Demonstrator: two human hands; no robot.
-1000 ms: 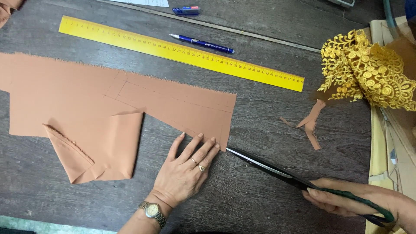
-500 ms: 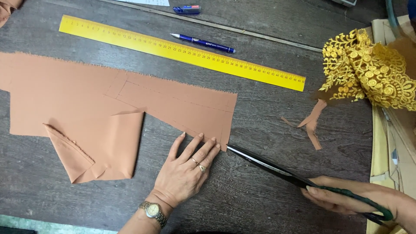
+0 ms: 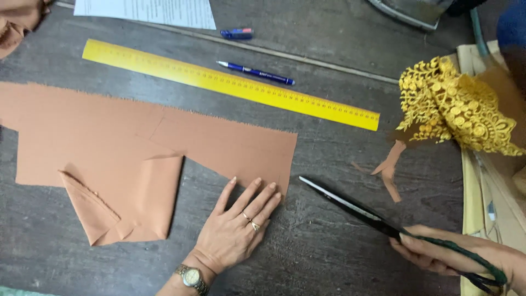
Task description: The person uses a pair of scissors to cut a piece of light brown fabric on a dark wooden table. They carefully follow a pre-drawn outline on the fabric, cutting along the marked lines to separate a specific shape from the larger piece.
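A piece of orange-brown fabric [image 3: 126, 148] lies flat on the dark wooden table [image 3: 329, 235], with one corner folded over at the lower left. My left hand [image 3: 238, 225], with rings and a wristwatch, rests flat on the table, its fingertips touching the fabric's lower right corner. My right hand [image 3: 455, 255] grips the green handles of long black scissors [image 3: 350, 205]. The blades are closed and point up-left toward the fabric's corner, a short gap away from it.
A long yellow ruler [image 3: 230, 82] and a blue pen [image 3: 255, 72] lie beyond the fabric. Yellow lace [image 3: 460, 107] sits at the right on brown cloth. Small fabric offcuts [image 3: 390, 167] lie near it. A white paper sheet [image 3: 148, 11] lies at the top.
The scissors have drawn slightly back to the right, away from the fabric's corner. My left hand stays pressed at the same corner.
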